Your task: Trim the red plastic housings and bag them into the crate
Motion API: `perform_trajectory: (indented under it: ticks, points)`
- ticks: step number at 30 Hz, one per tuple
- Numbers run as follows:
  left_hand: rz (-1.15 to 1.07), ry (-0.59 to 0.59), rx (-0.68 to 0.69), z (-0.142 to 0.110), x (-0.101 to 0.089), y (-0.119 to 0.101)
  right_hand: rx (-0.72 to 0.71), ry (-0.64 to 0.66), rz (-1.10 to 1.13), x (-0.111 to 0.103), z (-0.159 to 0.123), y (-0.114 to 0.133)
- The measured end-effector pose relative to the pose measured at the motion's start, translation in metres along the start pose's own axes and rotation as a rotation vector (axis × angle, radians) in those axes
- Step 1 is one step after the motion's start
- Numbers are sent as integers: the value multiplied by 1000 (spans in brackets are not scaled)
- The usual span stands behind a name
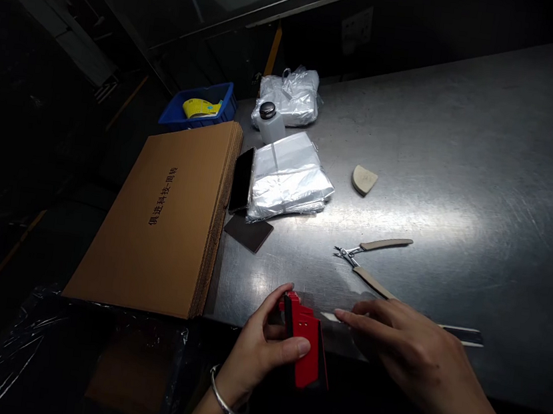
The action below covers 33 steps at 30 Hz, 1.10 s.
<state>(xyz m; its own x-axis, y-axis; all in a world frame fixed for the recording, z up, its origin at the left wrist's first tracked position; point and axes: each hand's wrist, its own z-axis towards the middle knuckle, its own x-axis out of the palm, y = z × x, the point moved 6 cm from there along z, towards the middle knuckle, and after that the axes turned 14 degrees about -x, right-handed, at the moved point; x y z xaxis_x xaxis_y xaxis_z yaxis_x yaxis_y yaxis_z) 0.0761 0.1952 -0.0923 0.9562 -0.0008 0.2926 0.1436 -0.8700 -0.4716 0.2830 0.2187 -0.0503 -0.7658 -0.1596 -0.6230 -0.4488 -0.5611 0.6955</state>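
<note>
My left hand [259, 349] is shut around a red plastic device [304, 345] with a black edge, which it holds just off the front edge of the steel table. My right hand [404, 340] lies to the right of it, fingers stretched towards the device. Those fingers cross a long, thin black-and-white strip [460, 335] lying on the table. I cannot tell whether they touch it. Beyond that hand lie flush cutters [368, 262] with beige handles and steel jaws. A metal bangle [220, 393] circles my left wrist.
A flat stack of brown cardboard [164, 220] lies left of the stainless table [464, 156]. Farther back are a phone [242, 179], a dark pad [248, 232], silver foil bags [293, 179], a dispensing bottle [270, 122], a beige chalk piece [364, 179] and a blue crate [198, 107].
</note>
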Motion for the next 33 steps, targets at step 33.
perform_trajectory:
  ticks: [33]
  points:
    - [-154, -89, 120, -6, 5, -1, 288, -145, -435, -58, -28, -66]
